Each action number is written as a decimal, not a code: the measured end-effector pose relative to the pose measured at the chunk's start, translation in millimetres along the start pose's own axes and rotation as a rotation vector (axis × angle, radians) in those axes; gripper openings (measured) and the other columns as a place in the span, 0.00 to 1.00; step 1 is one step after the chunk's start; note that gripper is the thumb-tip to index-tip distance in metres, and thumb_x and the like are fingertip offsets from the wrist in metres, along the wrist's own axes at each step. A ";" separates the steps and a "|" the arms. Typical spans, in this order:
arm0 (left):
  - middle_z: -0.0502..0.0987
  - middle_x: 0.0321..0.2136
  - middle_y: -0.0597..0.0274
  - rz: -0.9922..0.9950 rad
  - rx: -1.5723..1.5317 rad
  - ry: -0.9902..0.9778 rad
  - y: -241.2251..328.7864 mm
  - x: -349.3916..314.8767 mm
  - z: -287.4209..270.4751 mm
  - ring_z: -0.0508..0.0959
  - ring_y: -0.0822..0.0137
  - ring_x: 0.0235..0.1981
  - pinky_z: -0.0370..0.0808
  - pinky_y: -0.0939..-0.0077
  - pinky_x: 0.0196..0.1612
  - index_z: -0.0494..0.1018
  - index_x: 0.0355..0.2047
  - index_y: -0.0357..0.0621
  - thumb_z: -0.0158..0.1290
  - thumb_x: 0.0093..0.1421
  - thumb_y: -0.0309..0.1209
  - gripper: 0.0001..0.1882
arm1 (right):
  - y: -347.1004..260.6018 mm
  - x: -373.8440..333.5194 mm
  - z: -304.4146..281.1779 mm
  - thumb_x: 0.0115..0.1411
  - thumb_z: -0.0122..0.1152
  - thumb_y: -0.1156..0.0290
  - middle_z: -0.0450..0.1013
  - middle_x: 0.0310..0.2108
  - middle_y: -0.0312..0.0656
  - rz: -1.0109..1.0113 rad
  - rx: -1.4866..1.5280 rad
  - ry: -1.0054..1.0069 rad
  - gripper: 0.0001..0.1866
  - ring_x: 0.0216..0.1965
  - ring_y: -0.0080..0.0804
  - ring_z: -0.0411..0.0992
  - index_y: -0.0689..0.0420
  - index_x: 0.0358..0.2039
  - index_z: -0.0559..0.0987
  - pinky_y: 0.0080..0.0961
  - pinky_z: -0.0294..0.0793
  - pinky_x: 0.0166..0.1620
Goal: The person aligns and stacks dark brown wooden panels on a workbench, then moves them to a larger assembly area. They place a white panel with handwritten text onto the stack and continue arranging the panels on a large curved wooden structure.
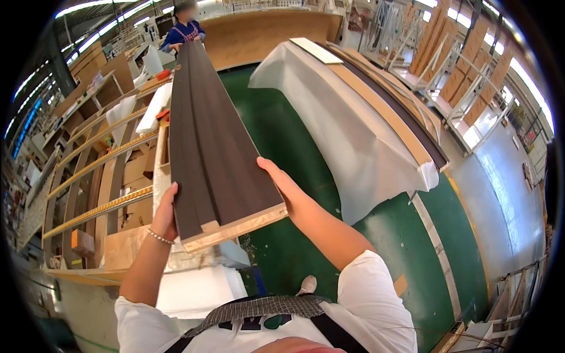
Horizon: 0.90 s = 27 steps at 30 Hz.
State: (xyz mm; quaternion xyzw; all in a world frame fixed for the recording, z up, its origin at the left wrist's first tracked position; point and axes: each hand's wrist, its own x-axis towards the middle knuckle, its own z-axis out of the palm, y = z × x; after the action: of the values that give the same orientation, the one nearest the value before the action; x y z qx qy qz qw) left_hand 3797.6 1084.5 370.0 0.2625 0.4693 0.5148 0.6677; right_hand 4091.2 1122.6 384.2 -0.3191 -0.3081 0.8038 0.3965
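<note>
A long dark brown wooden panel (220, 141) with a lengthwise groove stretches away from me, its pale raw end facing me. My left hand (166, 215) grips its left edge near this end; a beaded bracelet circles that wrist. On the opposite edge my right hand (281, 183) holds the panel, thumb on top and the other fingers hidden beneath. At the far end a co-worker (183, 29) in blue has both hands at the panel.
Left of the panel stands a frame table with yellow roller rails (100, 209). To the right, a stack of boards (382, 112) lies partly under a translucent sheet (318, 117). Wheeled racks (471, 100) stand at the far right. White sheets (200, 291) lie low near my left arm.
</note>
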 end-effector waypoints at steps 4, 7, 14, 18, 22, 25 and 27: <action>0.75 0.48 0.59 -0.094 -0.034 -0.013 -63.0 46.5 111.5 0.75 0.62 0.48 0.72 0.68 0.52 0.68 0.52 0.40 0.47 0.63 0.46 0.25 | -61.1 -25.5 -121.9 0.61 0.52 0.49 0.71 0.51 0.43 0.021 0.064 0.012 0.29 0.50 0.33 0.70 0.61 0.53 0.71 0.30 0.68 0.52; 0.75 0.49 0.59 -0.069 -0.030 0.001 -92.1 77.9 184.2 0.75 0.62 0.49 0.72 0.68 0.52 0.68 0.52 0.40 0.47 0.63 0.47 0.26 | -120.4 -54.5 -175.8 0.61 0.53 0.49 0.70 0.52 0.41 0.047 -0.023 0.106 0.29 0.51 0.32 0.69 0.59 0.54 0.71 0.30 0.66 0.54; 0.76 0.47 0.60 -0.145 0.020 -0.006 -147.9 149.5 341.9 0.76 0.65 0.46 0.74 0.69 0.48 0.69 0.50 0.42 0.46 0.64 0.47 0.23 | -217.3 -77.3 -319.4 0.60 0.54 0.49 0.69 0.54 0.41 0.052 0.004 0.143 0.30 0.53 0.31 0.68 0.57 0.56 0.70 0.30 0.65 0.56; 0.76 0.44 0.61 -0.162 0.063 0.003 -196.4 204.8 427.6 0.78 0.66 0.41 0.75 0.69 0.44 0.69 0.49 0.43 0.46 0.63 0.48 0.23 | -261.7 -77.6 -418.2 0.60 0.55 0.49 0.69 0.54 0.42 0.055 0.002 0.219 0.31 0.53 0.32 0.68 0.58 0.56 0.69 0.30 0.65 0.56; 0.76 0.38 0.62 -0.145 0.091 -0.051 -269.9 264.0 509.0 0.78 0.68 0.34 0.76 0.69 0.36 0.68 0.48 0.44 0.45 0.63 0.50 0.23 | -312.7 -88.7 -523.9 0.58 0.56 0.49 0.71 0.50 0.43 0.032 -0.047 0.317 0.31 0.50 0.34 0.70 0.60 0.54 0.70 0.30 0.68 0.53; 0.76 0.36 0.61 -0.196 0.113 -0.076 -292.7 294.2 584.0 0.78 0.68 0.33 0.76 0.69 0.31 0.66 0.47 0.43 0.44 0.63 0.51 0.24 | -365.1 -99.8 -590.5 0.57 0.57 0.47 0.71 0.50 0.45 0.150 0.010 0.374 0.33 0.50 0.35 0.69 0.60 0.54 0.71 0.30 0.67 0.52; 0.76 0.35 0.60 -0.211 0.181 -0.079 -307.2 309.1 643.5 0.78 0.68 0.33 0.75 0.70 0.28 0.65 0.47 0.44 0.44 0.63 0.51 0.24 | -401.7 -115.7 -643.1 0.57 0.57 0.47 0.70 0.51 0.45 0.114 -0.032 0.362 0.33 0.51 0.35 0.69 0.61 0.54 0.70 0.30 0.67 0.53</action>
State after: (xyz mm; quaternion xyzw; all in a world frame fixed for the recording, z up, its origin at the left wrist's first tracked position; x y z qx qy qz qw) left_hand 4519.4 1356.5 275.2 0.2909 0.5121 0.3867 0.7097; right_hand 4811.0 1381.0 325.7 -0.4818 -0.2257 0.7495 0.3940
